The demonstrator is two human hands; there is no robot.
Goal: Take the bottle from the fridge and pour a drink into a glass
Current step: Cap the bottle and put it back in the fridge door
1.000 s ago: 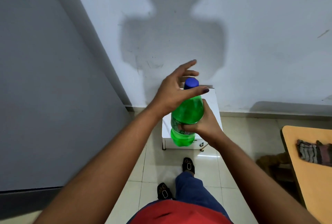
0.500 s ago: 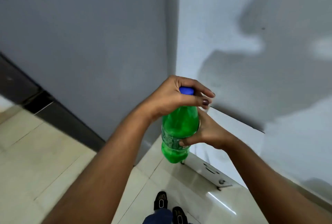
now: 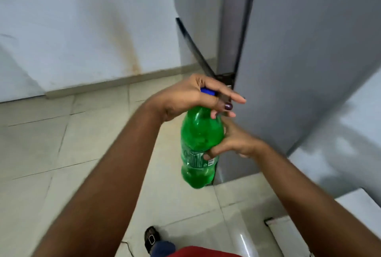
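A green plastic bottle (image 3: 199,147) with a blue cap (image 3: 207,91) is held upright in front of me, above the floor. My right hand (image 3: 233,143) grips its body from the right side, fingers around the label. My left hand (image 3: 191,96) is closed over the cap from above, hiding most of it. The grey fridge (image 3: 299,50) stands just behind and to the right of the bottle, its door looking closed. No glass is in view.
Pale floor tiles (image 3: 61,153) spread to the left and below. A white wall (image 3: 82,19) with a brown stain is at the back left. A low white box (image 3: 288,234) sits at the lower right. My sandalled foot (image 3: 151,238) shows at the bottom.
My view has swung left, from the wall and white box to the fridge. My left hand went from open above the cap to closed on it. The right hand keeps its grip.
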